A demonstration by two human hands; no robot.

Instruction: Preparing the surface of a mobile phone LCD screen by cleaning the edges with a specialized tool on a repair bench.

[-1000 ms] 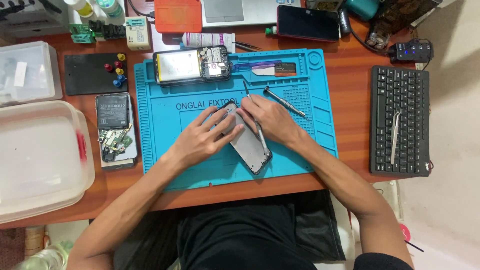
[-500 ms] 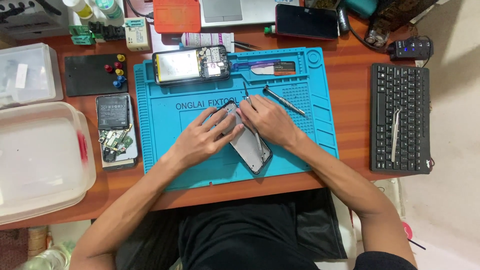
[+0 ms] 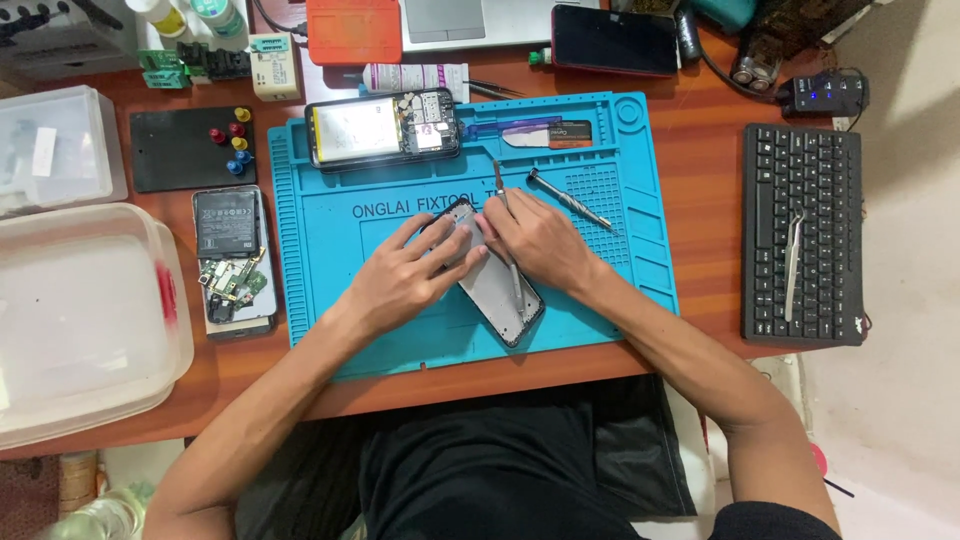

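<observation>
While bent over the blue mat (image 3: 330, 340) on the wooden worktop (image 3: 705, 190), both hands meet at the centre, on a grey phone shell (image 3: 497, 290) lying slantwise from ten o'clock to four o'clock. Left hand (image 3: 408, 275): fingers spread and laid flat across the upper end of the shell, pressing it down. Right hand (image 3: 540, 240): fingers drawn together, pinching a thin tool (image 3: 505, 215) whose shaft runs down onto the shell; exact tip contact too small to tell.

Just beside the right hand at two o'clock, a screwdriver (image 3: 568, 198) lying loose on the mat. At twelve o'clock on the mat's upper edge, an opened phone (image 3: 382, 129) showing its battery and board, with a small dark card (image 3: 550, 133) to its right. At nine o'clock, off the mat, another stripped phone (image 3: 233, 262) with loose green boards on it; above that a black pad (image 3: 175, 165) with coloured pegs. Further at nine o'clock, a clear plastic tub (image 3: 80, 320). At three o'clock, well apart, a black keyboard (image 3: 800, 200) carrying tweezers (image 3: 795, 262).
</observation>
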